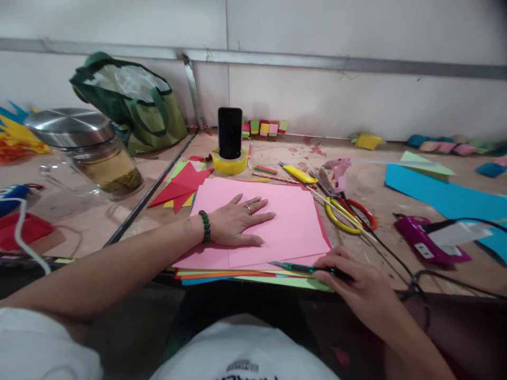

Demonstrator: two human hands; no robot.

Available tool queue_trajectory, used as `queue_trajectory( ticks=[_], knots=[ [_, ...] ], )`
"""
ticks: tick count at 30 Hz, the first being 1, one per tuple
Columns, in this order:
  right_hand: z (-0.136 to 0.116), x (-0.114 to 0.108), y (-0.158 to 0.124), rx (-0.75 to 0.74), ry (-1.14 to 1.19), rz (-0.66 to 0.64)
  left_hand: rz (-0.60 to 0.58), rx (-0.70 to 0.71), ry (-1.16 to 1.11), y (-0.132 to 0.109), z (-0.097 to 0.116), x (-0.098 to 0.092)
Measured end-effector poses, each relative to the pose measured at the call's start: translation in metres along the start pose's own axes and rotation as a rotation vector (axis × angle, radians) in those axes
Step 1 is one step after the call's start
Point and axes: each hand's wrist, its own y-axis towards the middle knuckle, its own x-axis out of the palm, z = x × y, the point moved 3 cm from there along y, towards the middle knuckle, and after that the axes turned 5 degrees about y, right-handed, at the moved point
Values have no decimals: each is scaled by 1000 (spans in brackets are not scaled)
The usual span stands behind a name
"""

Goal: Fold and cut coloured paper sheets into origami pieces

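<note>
A pink sheet of paper [293, 224] lies on top of a stack of coloured paper [222, 275] at the table's front edge. My left hand [240, 219] rests flat on the pink sheet, fingers spread, with a ring and a green bead bracelet on that arm. In my right hand [348, 272] is a dark green utility knife [297, 267], its blade pointing left along the sheet's near edge. The blade tip is over or on the paper; whether it touches I cannot tell.
Behind the stack stand a phone [230, 132] and a yellow tape roll [228, 162]. Scissors [344, 216], a pink glue gun [339, 174] and a purple power strip [430, 240] with cords lie right. A glass tea mug [99, 163] and green bag [158, 124] stand left.
</note>
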Motion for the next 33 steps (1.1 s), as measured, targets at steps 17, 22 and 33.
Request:
queue_trajectory(
  ticks=[17, 22, 33],
  knots=[
    [5, -19, -28, -16, 9, 158, 71, -60, -33, -2, -2, -7],
    [22, -40, -45, 110, -70, 468, 170, -324, -3, -3, -7, -17],
    [22, -38, -44, 91, -104, 488, 37, -428, -42, 12, -18, -23]
  ],
)
